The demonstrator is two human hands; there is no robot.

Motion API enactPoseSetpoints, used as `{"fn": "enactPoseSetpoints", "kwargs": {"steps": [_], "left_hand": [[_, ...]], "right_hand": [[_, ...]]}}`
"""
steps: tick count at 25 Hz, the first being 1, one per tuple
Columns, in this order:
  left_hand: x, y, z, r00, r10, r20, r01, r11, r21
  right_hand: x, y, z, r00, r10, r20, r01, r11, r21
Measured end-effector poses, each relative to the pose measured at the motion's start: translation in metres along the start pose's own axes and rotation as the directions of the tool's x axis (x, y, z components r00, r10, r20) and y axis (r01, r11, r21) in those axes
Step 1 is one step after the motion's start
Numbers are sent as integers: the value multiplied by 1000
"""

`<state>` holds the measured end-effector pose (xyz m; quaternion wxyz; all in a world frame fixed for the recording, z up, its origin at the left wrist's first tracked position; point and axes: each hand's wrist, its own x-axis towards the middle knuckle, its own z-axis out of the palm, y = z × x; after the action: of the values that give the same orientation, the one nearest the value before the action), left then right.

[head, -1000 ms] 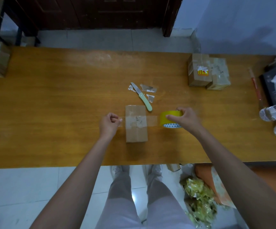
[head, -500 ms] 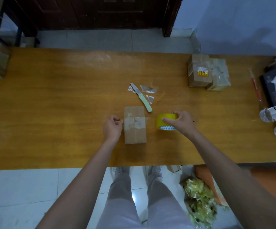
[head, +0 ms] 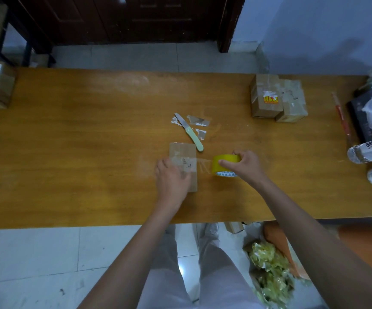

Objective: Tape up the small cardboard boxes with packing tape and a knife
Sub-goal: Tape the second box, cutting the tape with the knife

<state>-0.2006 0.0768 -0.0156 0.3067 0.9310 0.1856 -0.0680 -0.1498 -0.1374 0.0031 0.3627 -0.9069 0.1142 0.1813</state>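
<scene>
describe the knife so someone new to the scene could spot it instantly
On the long wooden table, look near the middle, just beyond the small cardboard box. The knife lies diagonally among clear tape scraps; its pale green handle sets it apart.

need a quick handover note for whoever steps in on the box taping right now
Left hand: pressing the tape strip flat onto the small box.
Right hand: gripping the yellow tape roll just right of the box, strip taut between them.
Knife: lying untouched beyond the box, among tape scraps.
Done: a strip is laid across the box top.
Left: cut the strip with the knife and smooth the ends. Two boxes wait at far right.
</scene>
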Motion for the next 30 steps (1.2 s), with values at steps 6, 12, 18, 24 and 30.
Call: {"fn": "enactPoseSetpoints", "kwargs": {"steps": [6, 12, 18, 24, 30], "left_hand": [[-4, 15, 26, 990, -100, 97, 85, 986, 144], [-7, 22, 41, 991, -133, 25, 123, 960, 251], [-5, 13, 41, 984, -178, 14, 172, 968, 185], [5, -17, 12, 954, -299, -10, 296, 949, -105], [15, -33, -6, 953, -289, -86, 284, 957, -66]], "right_hand": [[-3, 7, -4, 1000, -8, -17, 8, 1000, -20], [-6, 11, -7, 1000, 4, 18, -4, 1000, -5], [-11, 10, -12, 994, -59, 90, 60, 998, -7], [-12, -6, -8, 966, -235, 110, 246, 964, -103], [-13, -25, 7, 936, -313, 159, 342, 917, -206]]}}
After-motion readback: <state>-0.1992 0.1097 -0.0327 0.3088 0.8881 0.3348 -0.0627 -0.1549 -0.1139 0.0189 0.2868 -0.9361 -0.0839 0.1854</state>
